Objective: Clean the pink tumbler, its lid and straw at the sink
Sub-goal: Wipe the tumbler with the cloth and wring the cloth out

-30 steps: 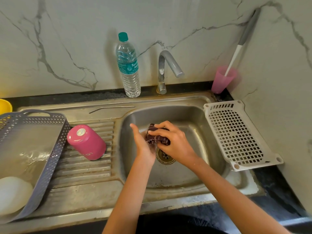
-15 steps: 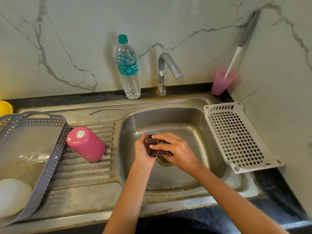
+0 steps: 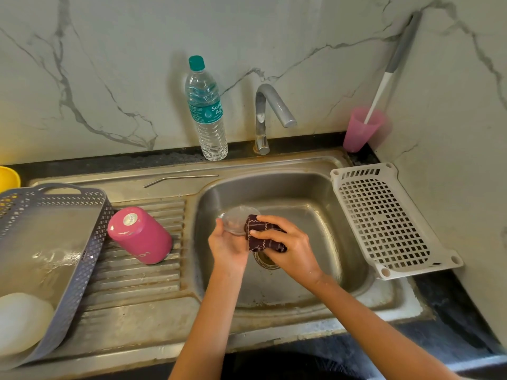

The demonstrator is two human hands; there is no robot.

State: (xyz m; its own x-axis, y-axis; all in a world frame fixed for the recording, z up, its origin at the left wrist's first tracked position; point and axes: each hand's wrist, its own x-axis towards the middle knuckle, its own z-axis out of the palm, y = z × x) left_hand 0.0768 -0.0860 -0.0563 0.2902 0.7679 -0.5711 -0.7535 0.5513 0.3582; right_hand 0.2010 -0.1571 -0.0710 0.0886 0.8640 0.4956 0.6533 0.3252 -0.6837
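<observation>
Over the steel sink basin, my left hand holds a clear round lid by its lower edge. My right hand grips a dark checked cloth and presses it against the lid's right side. The pink tumbler stands upside down on the ribbed drainboard, left of the basin. A metal straw lies on the sink's back ledge.
A grey perforated basket with a white object sits at the left. A water bottle and the tap stand behind the sink. A white rack lies at the right, with a pink cup holding a brush behind it.
The cloth has slid to the right off the lid, so the clear lid now shows above my left hand. Both hands stay over the drain.
</observation>
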